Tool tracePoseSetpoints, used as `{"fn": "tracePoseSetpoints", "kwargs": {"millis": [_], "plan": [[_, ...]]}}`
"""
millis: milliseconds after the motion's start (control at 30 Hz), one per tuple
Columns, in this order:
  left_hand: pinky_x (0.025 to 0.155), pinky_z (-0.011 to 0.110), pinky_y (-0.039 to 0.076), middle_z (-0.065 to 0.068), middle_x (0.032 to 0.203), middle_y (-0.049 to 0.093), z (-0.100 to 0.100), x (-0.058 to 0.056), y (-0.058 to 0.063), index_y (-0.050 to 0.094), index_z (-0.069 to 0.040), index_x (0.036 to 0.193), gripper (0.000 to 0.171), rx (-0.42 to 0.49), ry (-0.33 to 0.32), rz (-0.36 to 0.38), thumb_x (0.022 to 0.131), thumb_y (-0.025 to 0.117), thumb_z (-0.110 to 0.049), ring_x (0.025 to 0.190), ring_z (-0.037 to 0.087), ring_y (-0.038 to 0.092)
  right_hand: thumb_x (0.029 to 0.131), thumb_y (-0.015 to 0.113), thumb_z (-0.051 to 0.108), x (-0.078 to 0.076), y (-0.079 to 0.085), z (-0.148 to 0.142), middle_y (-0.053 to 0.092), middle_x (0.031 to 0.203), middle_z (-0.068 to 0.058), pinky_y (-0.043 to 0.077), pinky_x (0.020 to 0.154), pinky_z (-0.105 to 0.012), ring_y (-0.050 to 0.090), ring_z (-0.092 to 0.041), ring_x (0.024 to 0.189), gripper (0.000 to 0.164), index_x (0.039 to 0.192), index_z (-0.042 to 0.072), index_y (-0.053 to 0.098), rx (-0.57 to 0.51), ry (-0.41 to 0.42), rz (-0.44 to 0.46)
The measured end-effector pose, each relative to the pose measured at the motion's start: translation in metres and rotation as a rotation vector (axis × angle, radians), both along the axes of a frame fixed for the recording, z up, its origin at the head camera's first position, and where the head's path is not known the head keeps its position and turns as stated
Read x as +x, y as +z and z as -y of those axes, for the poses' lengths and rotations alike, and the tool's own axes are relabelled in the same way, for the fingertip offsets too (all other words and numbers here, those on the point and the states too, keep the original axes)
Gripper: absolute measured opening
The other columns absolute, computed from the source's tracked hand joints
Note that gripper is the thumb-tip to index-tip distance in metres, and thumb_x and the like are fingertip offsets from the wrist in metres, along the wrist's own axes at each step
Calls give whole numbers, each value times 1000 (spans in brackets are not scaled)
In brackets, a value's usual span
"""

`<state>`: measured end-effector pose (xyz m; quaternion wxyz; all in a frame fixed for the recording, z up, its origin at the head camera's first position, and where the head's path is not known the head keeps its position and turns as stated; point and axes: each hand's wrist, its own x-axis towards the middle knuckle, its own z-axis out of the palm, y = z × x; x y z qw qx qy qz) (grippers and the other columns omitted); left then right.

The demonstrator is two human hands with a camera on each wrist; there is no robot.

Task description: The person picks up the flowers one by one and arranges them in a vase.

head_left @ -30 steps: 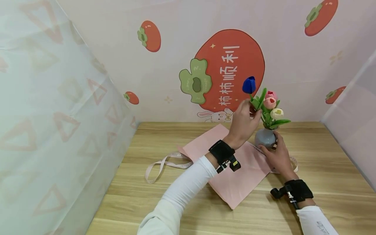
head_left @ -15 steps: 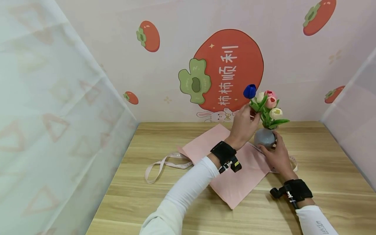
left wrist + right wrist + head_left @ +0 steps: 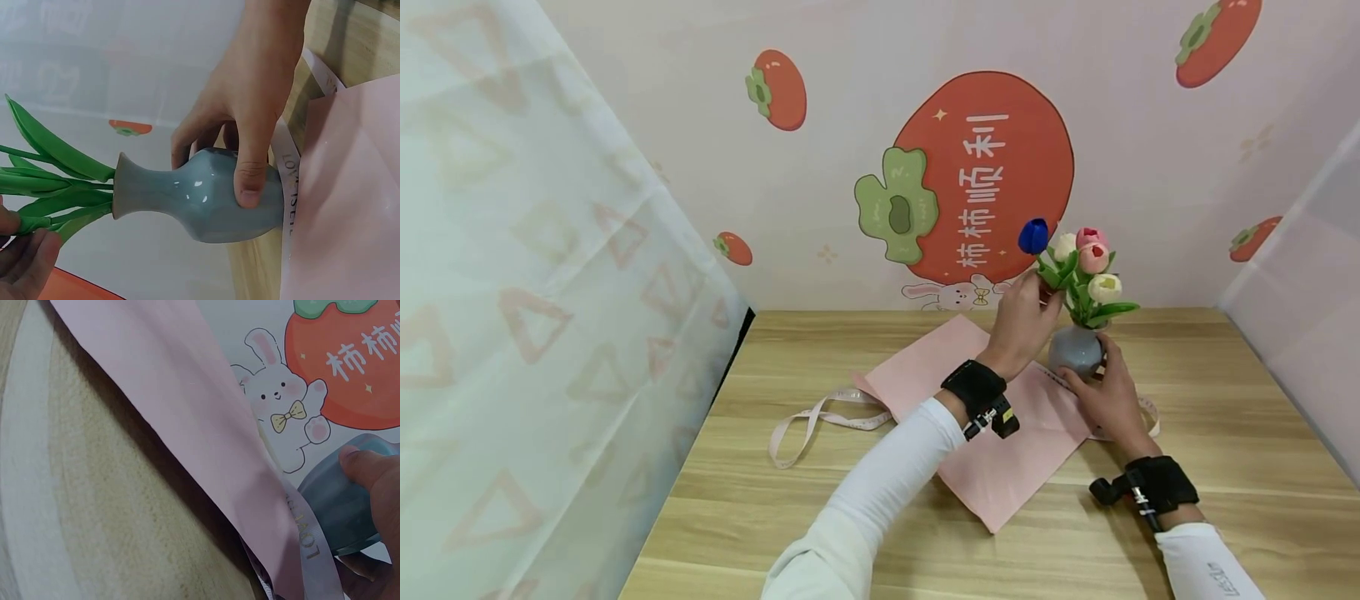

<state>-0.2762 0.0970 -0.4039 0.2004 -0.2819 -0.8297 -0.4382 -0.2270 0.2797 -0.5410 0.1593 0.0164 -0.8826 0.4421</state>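
A blue-grey ceramic vase (image 3: 1075, 350) stands upright near the back right of the table. My right hand (image 3: 1116, 404) grips its round body, with the thumb lying along the side in the left wrist view. Above the rim, my left hand (image 3: 1021, 323) pinches the green stem and leaves of a blue tulip (image 3: 1033, 237), which leans left. Two pink tulips (image 3: 1093, 258) and two cream tulips (image 3: 1105, 288) cluster beside it. Green stems and leaves (image 3: 62, 181) pass into the vase neck in the left wrist view; their lower ends are hidden inside.
Pink wrapping paper (image 3: 992, 492) lies under my left forearm and reaches the vase's front. A pale printed ribbon (image 3: 808, 425) loops out left of it, with more ribbon (image 3: 312, 550) by the vase base. A persimmon-print backdrop (image 3: 820, 183) rises behind the table (image 3: 760, 517).
My left hand and the blue tulip have come down slightly, nearer the other flowers. A cream tulip behind it has come into view. My right hand stays on the vase.
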Motion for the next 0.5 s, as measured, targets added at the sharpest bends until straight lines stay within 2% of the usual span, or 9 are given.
{"fn": "tracePoseSetpoints", "kwargs": {"millis": [200,300,400,433,500], "plan": [[79,5,49,7,108,70,-3,-2,-1,63,-2,124,22,-36,8,8,106,66,-14,92,9,68,102,74,26,1,1,0,35,161,-34,50,100,-63,50,-57,137,90,168,3,17,-13,11,7],[79,5,49,6,107,70,-5,-3,0,65,-2,122,20,-57,12,-2,106,66,-14,92,8,67,102,74,27,0,-1,-2,35,161,-34,57,98,-45,51,-56,137,91,168,4,17,-14,10,12],[78,4,48,5,105,70,-7,-3,0,66,-3,121,19,-70,9,-4,106,66,-14,91,8,66,102,74,30,-1,-2,-3,35,161,-34,53,91,-21,52,-55,136,92,168,4,16,-18,11,18],[78,4,48,5,105,70,-7,-4,0,67,-3,121,18,-74,7,-1,106,66,-14,91,7,66,102,74,30,-1,-2,-4,35,161,-34,51,89,-17,52,-55,136,92,169,4,15,-20,11,20],[77,4,48,4,105,71,-9,-4,0,67,-4,121,19,-85,3,8,106,66,-15,90,6,66,102,74,31,-1,-3,-4,34,161,-35,50,89,-16,52,-56,136,93,169,5,15,-24,15,23]]}}
